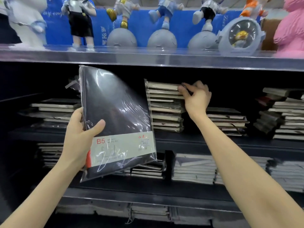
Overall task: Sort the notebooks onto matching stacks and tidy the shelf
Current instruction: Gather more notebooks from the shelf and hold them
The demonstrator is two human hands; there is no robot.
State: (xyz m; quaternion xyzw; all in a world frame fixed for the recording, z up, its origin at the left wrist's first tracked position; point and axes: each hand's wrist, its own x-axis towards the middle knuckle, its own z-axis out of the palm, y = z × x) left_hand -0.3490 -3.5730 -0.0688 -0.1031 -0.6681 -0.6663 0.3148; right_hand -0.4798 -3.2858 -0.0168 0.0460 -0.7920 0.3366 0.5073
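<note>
We are gripping the B5 notebook [115,116] in our left hand [79,137], thumb across the cover and fingers behind its left edge, and holding it tilted in the air in front of the shelf. Our right hand [196,97] is curling its fingers round the top right corner of the tall stack [164,109] on the middle shelf board [230,143]. The plastic sleeve is looking slick, so we are judging that the notebook could slide out of this one-edged grip. The tall stack is sitting unevenly, its wrapped books jutting to different depths. A tug at that corner could drag several off, or tip them toward the low stack [227,122] just beside it. There is little room under the upper shelf [148,58], so a notebook going on top might catch. Further stacks are lying at the left [54,111], at the far right [286,119] and on the lower shelf [194,170], with figurines [121,22] standing above. The held notebook is hiding the space left of the tall stack from us.
</note>
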